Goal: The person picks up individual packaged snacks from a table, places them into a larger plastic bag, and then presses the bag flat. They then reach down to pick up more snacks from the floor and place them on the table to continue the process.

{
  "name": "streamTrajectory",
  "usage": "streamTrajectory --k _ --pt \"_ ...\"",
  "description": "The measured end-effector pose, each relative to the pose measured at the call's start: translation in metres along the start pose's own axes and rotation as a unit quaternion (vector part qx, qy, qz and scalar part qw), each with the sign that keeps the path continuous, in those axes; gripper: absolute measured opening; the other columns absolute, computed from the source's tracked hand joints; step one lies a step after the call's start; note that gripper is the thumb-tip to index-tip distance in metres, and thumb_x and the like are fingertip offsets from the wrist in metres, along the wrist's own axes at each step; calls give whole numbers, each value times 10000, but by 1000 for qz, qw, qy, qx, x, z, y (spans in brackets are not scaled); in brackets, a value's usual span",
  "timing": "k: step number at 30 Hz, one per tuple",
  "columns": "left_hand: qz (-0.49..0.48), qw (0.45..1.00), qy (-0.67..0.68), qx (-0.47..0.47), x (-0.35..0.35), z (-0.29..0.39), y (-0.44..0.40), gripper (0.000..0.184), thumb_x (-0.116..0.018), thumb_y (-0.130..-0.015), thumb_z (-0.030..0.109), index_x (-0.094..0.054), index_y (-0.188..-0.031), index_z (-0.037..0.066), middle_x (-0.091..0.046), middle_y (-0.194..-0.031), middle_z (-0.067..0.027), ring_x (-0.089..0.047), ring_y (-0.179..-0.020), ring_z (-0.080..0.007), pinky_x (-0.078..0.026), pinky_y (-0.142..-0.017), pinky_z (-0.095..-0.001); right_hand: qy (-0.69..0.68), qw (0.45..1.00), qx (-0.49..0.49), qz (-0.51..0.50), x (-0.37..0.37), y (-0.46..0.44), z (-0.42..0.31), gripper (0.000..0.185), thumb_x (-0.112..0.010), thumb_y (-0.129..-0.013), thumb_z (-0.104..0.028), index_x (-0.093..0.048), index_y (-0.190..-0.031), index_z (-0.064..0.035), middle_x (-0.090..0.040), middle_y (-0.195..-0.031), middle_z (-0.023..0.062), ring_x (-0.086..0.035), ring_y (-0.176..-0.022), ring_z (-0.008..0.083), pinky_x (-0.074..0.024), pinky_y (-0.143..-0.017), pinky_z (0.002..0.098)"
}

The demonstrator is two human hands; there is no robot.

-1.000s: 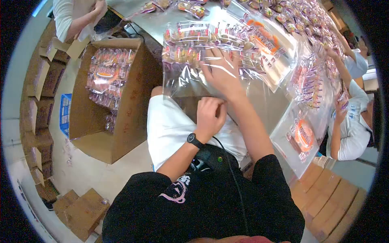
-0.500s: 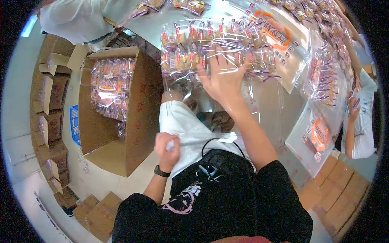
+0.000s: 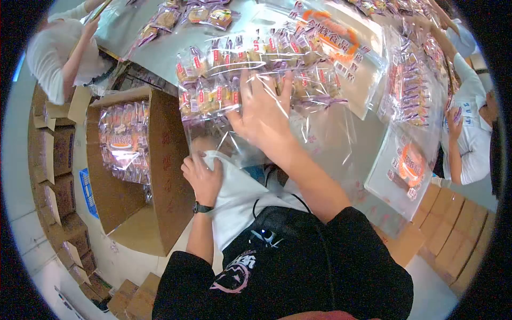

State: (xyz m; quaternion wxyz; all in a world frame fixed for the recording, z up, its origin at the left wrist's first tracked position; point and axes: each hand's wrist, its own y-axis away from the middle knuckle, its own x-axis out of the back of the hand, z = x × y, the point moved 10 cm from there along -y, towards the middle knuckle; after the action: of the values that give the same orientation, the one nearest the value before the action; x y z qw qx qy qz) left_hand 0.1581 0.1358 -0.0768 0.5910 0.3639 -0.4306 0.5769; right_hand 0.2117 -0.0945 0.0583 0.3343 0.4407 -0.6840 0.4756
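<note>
A large clear plastic bag (image 3: 250, 114) lies before me, holding two rows of small wrapped snack packets (image 3: 202, 98) with red labels and purple edges. My right hand (image 3: 261, 109) rests flat on the bag over the front row, its fingers spread. Beside the bag's loose near-left edge is my left hand (image 3: 202, 178), above my white shorts with a watch on the wrist. Its thumb stands apart from the bent fingers, and no held item shows; whether it touches the plastic is unclear.
To the left, an open cardboard box (image 3: 173, 176) holds packed bags (image 3: 124, 141). Printed flat bags (image 3: 408, 165) lie at the table's right, near another filled bag (image 3: 408, 90). Loose packets (image 3: 213, 16) lie at the back. Co-workers (image 3: 64, 53) stand left and right (image 3: 469, 128).
My left hand has risen from my lap toward the bag's near-left edge, and its fist has loosened. My right hand stays flat on the bag. The view has shifted.
</note>
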Motion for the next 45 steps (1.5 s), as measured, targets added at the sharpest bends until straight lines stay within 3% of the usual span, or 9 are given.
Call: streamTrajectory --k 8,11,18,19,23,33,39,42,45 --pt "-7 1000 -26 -10 -16 10 -22 437 -710 -815 268 -590 -1146 10 -556 -1213 -253 -501 -1129 -462 -402 -987 -570 10 999 24 29 -3 3 5 686 -543 -960 -487 -562 -1423 18 -549 -1465 156 -505 -1322 347 -123 -1196 708" --pt "-10 1000 -27 4 -15 15 -22 520 -711 -808 280 -568 -1217 -7 -559 -1224 -258 -502 -1146 -472 -406 -1002 -575 44 998 35 -10 -12 5 7 776 -557 -918 -543 -532 -1471 1 -439 -1598 141 -444 -1384 375 -269 -1116 677" --pt "-19 998 -27 -46 -41 12 -37 584 -695 -809 339 -554 -1247 -19 -541 -1357 -257 -471 -1302 -470 -398 -1078 -597 52 995 86 16 -15 -10 18 837 -594 -896 -564 -477 -1523 -21 -501 -1562 111 -493 -1353 356 -240 -1127 714" --pt "-31 998 -43 -41 -43 12 -36 582 -681 -823 371 -558 -1240 -16 -549 -1344 -247 -482 -1301 -458 -422 -1045 -611 34 994 94 43 -11 -13 18 803 -597 -900 -551 -467 -1551 -98 -550 -1515 108 -520 -1334 359 -224 -1135 721" --pt "-46 998 -26 -17 -39 11 -39 541 -679 -834 393 -600 -1207 9 -564 -1321 -240 -480 -1315 -450 -443 -1017 -606 63 992 99 -36 -9 -20 16 751 -618 -926 -479 -415 -1602 -224 -483 -1586 107 -470 -1389 324 -176 -1187 658" --pt "-60 995 -70 -33 -48 23 -48 555 -700 -885 441 -645 -1247 24 -555 -1397 -209 -483 -1336 -419 -440 -1031 -595 17 990 135 -30 -5 -29 21 781 -629 -878 -503 -457 -1560 -164 -495 -1563 116 -516 -1333 344 -230 -1144 702" --pt "-90 985 -137 -46 -66 9 -49 518 -712 -876 451 -668 -1315 179 -577 -1363 -149 -492 -1332 -385 -429 -1053 -575 -9 990 127 -56 -13 -28 24 839 -655 -864 -509 -420 -1576 -134 -413 -1620 165 -464 -1406 367 -167 -1168 732" --pt "-87 990 -110 -10 -51 18 -50 575 -694 -783 378 -677 -1285 99 -616 -1318 -238 -533 -1251 -454 -404 -1103 -566 -34 991 126 -41 -12 -29 23 796 -637 -879 -484 -448 -1564 -125 -442 -1597 173 -475 -1386 375 -149 -1166 733" --pt "-89 983 -150 -49 -53 16 -53 554 -711 -796 404 -685 -1273 123 -629 -1323 -205 -577 -1210 -437 -453 -1061 -547 -39 992 121 -26 -12 -28 26 754 -602 -913 -492 -452 -1572 -158 -488 -1569 142 -476 -1384 339 -166 -1162 709"
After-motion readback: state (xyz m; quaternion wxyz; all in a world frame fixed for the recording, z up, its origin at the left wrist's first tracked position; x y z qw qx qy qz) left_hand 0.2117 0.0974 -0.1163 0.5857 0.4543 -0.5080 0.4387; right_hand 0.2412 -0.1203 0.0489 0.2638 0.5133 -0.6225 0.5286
